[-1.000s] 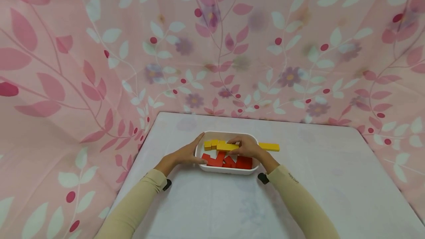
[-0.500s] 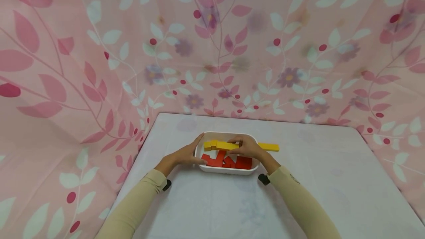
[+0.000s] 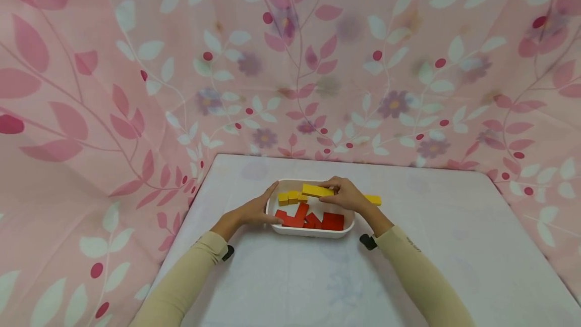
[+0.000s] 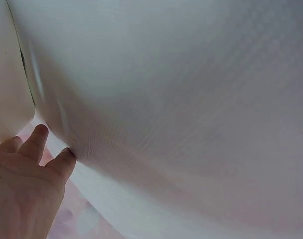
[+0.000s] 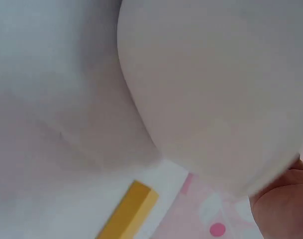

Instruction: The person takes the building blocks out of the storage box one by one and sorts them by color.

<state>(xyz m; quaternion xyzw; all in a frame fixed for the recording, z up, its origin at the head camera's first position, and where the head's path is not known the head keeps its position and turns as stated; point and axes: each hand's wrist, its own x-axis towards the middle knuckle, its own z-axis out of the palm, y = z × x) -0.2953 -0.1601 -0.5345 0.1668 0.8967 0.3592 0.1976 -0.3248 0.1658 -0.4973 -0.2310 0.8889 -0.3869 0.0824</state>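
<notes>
A white tray with rounded corners stands on the table. My left hand holds its left end, the thumb at the front corner and the index finger along the back corner. Between the thumb and fingers of my right hand is a long yellow block, raised and tilted over the tray's back part. Small yellow blocks lie inside at the back left. Several red blocks lie along the front inside. In the right wrist view, the tray's wall hides most of that hand.
Another yellow block lies on the table to the right of the tray, partly behind the right hand in the head view. The table has a pale cloth, with a pink floral curtain behind it.
My right hand has lifted the long yellow block and moved it slightly back and to the right. My left hand and the tray have stayed in place.
</notes>
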